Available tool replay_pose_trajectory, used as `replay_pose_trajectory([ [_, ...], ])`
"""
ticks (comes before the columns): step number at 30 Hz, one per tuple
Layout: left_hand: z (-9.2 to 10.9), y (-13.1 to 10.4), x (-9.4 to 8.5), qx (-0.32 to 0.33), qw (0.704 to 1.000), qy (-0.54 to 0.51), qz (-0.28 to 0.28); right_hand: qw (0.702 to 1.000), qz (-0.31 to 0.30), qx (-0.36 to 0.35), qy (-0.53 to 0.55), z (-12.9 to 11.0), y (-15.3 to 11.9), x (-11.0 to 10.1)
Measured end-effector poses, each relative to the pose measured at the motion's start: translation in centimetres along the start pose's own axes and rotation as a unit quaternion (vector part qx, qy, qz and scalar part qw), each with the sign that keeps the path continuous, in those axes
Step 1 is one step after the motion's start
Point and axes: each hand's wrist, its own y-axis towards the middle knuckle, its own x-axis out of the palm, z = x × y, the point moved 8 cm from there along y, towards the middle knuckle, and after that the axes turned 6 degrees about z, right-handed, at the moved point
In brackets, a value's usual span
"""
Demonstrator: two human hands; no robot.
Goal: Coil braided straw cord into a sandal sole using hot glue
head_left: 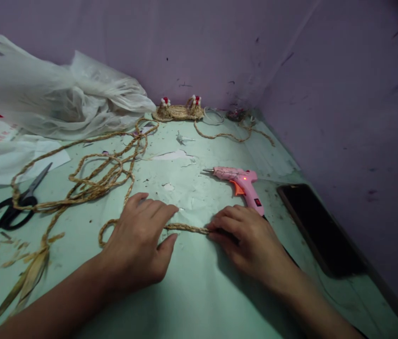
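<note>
A braided straw rope [188, 228] runs left to right between my hands, close to the table surface. My right hand [246, 240] pinches its right end between thumb and fingers. My left hand [142, 238] lies over the rope farther left, thumb and fingertips apart, with the palm side hidden. From beneath it the rope loops out and joins a loose tangle [96, 188] on the left, which ends in a frayed, leafy tail [32, 278]. Just beyond my right hand lies a pink glue gun [236, 175] with a small lit light, its nozzle pointing left.
Black-handled scissors [10, 214] lie at the left under a rope loop. A phone [320, 228] rests at the right. Plastic bags [89, 99] fill the back left. A woven straw piece with beads [179, 112] sits against the wall, near another rope length [220, 135].
</note>
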Motion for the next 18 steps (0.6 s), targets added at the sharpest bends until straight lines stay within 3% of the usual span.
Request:
replay_pose_trajectory([
  [5, 0.4, 0.3, 0.0, 0.033, 0.999, -0.003, 0.02, 1.0, 0.0, -0.008, -0.008, -0.1, -0.1, 0.1],
  [18, 1.1, 0.8, 1.6, -0.01, 0.998, -0.049, -0.046, 1.0, 0.011, -0.028, 0.002, -1.6, 0.2, 0.2],
])
